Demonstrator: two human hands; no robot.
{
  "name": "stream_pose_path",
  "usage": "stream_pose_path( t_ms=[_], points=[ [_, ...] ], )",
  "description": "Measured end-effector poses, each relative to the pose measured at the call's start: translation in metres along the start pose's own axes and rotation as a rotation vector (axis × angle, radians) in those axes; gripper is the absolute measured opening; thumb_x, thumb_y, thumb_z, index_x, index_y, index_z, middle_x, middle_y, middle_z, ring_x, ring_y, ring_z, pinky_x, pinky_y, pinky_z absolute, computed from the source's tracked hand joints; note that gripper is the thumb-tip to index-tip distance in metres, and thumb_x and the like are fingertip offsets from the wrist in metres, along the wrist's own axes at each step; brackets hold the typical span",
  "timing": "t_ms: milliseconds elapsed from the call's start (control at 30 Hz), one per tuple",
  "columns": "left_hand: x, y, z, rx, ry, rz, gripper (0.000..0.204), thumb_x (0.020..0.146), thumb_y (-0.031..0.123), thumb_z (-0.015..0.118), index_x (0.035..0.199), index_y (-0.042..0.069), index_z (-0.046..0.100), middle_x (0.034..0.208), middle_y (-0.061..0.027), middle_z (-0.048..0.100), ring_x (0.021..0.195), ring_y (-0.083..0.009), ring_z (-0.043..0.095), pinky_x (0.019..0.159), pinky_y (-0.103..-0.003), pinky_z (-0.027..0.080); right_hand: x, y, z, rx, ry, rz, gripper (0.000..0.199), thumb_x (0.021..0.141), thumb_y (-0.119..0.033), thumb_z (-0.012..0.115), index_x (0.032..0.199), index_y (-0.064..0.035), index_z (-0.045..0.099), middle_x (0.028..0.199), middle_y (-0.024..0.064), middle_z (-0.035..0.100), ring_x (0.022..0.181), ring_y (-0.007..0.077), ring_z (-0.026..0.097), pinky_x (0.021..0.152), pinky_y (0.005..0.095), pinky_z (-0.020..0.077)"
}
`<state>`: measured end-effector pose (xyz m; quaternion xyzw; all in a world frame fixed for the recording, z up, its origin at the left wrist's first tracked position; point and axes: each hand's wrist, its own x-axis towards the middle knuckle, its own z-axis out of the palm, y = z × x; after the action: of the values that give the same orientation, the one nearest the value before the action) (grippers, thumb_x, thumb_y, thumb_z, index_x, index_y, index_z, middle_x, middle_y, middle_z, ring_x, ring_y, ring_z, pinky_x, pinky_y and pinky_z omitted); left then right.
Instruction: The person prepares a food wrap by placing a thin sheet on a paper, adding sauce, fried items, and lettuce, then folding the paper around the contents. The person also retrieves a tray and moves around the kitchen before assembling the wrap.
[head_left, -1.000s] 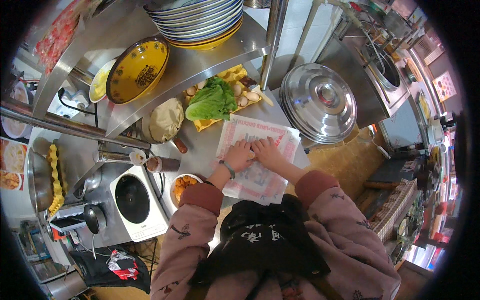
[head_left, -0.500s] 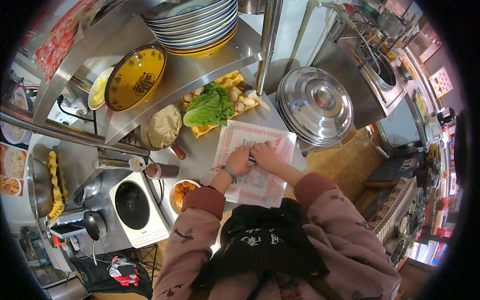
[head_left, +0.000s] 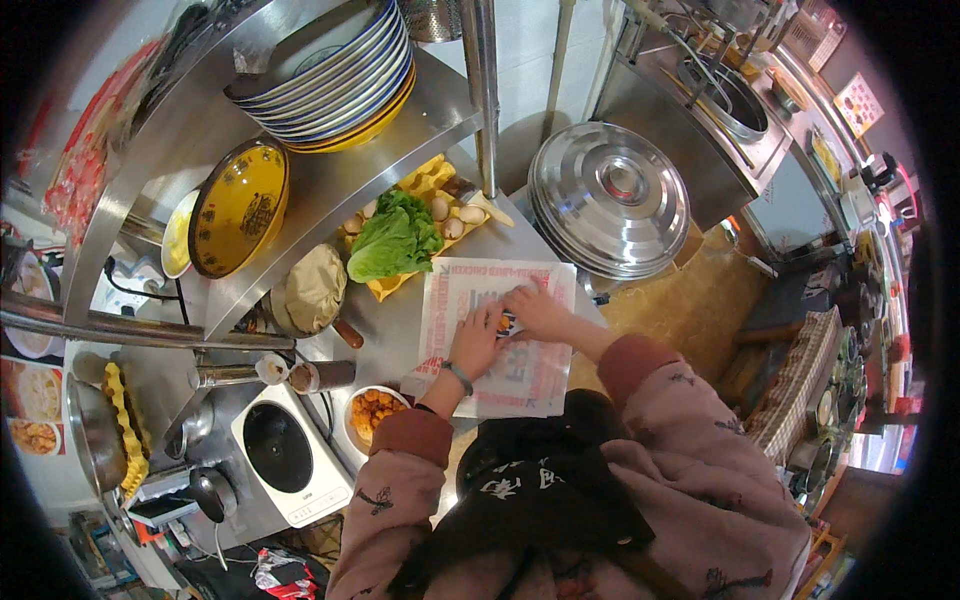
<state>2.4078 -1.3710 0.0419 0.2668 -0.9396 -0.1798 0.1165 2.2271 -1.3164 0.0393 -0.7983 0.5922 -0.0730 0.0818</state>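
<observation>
Stainless-steel kitchen counter (head_left: 395, 330) stretching below a slanted steel shelf, carrying a white square paper wrapper printed in red and blue (head_left: 500, 335) lying flat at its middle

Pressing down on that paper near its centre: left hand (head_left: 476, 340), fingers together and flattened, a dark band showing at the wrist; right hand (head_left: 535, 312) just beside it, fingers curled close around a small dark and orange item (head_left: 509, 321), too small to identify, whether actually pinched cannot be told

Sitting behind the paper: yellow tray (head_left: 425, 215) bearing a green lettuce head (head_left: 396, 238) and several pale eggs (head_left: 447, 218); resting to the right, touching no hand, a stack of round shiny steel lids (head_left: 610, 200)

Leaning on the shelf to the left, a yellow patterned bowl (head_left: 238, 207); piling above it, blue-rimmed plates (head_left: 325, 75)

Standing near the left elbow, a small white bowl of orange fried pieces (head_left: 372, 412), with a white single induction hob (head_left: 285, 465) just beside it

Hanging over the lower counter edge, pink patterned sleeves and a black apron
</observation>
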Motion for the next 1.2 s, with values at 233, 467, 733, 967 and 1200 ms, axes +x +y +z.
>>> stream_pose_path(
  t_ms=[233,467,733,967,1200],
  points=[
    [0.016,-0.001,-0.009,0.0,-0.32,0.017,0.055,0.08,0.029,0.057,0.131,0.023,0.038,0.112,-0.0165,0.044,0.098,-0.0356,0.048,0.083,-0.045,0.041,-0.009,0.069,-0.027,-0.067,-0.191,0.157,0.043,0.069,-0.017,0.065,0.11,-0.0152,0.053,0.106,0.0049,0.054,0.109,0.0268,0.047,0.093,0.0502,0.0322],
    [0.025,0.011,-0.005,-0.031,-0.211,0.061,0.047,0.08,0.024,0.053,0.126,0.021,0.044,0.112,-0.0159,0.045,0.102,-0.0341,0.046,0.082,-0.046,0.042,-0.011,0.091,-0.021,0.278,-0.013,0.519,0.016,0.069,-0.011,0.061,0.084,-0.0096,0.064,0.087,0.0085,0.06,0.092,0.0268,0.056,0.079,0.0427,0.0422],
    [0.021,0.019,0.011,-0.038,-0.069,-0.079,0.046,0.078,0.021,0.052,0.123,0.016,0.045,0.117,-0.0155,0.045,0.106,-0.0338,0.043,0.087,-0.046,0.037,-0.015,0.013,-0.034,0.661,0.38,0.604,0.011,0.074,-0.014,0.06,0.079,-0.0041,0.062,0.077,0.0146,0.06,0.074,0.0306,0.058,0.066,0.036,0.046],
    [0.014,-0.001,0.025,-0.665,0.364,-0.149,0.023,0.08,0.012,0.048,0.101,0.007,0.055,0.115,-0.015,0.047,0.107,-0.0334,0.043,0.089,-0.043,0.035,-0.02,-0.073,-0.001,0.555,0.374,0.484,0.009,0.075,-0.005,0.058,0.084,-0.0029,0.058,0.083,0.0127,0.056,0.075,0.0321,0.056,0.064,0.0382,0.0464],
    [0.011,0.0,0.023,-0.626,0.252,-0.11,0.017,0.074,0.017,0.062,0.087,0.006,0.059,0.101,-0.0125,0.05,0.099,-0.031,0.046,0.087,-0.041,0.037,-0.032,-0.078,0.017,0.526,0.477,0.305,0.017,0.071,-0.005,0.058,0.089,-0.0028,0.056,0.084,0.0112,0.056,0.077,0.0286,0.057,0.064,0.0379,0.0464]
  ],
)
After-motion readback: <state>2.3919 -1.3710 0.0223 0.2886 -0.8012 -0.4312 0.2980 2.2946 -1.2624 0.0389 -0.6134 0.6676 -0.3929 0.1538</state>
